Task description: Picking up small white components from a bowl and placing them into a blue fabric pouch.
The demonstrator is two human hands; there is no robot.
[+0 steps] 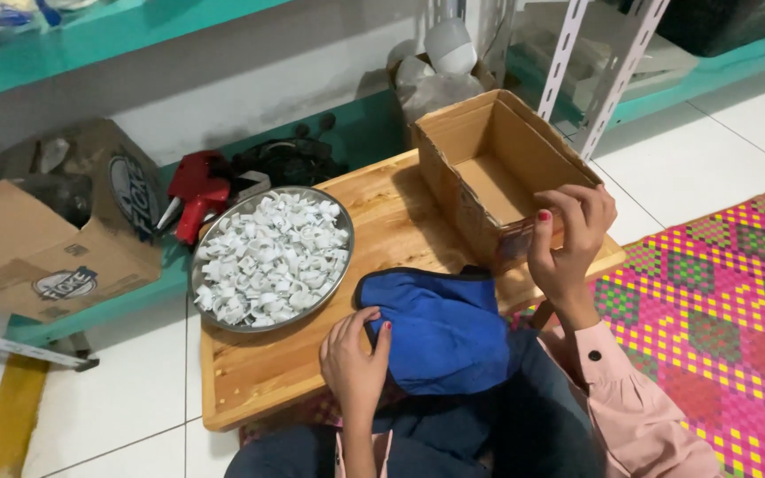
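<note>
White floor tiles and teal shelving ring a low wooden counter (285, 363) set before a seated person, within easy reach of the lap; on its left sits a metal tray (208, 237) heaped with small white pieces (272, 257); at its far right stands an open cardboard box (489, 168), empty inside. Right hand (570, 235) is clamped over the box's near wall, thumb outside, seemingly steadying it; left hand (356, 358) pinches the edge of a blue cloth (444, 332) draped from counter to lap; a woven mat (719, 310) lies right.
</note>
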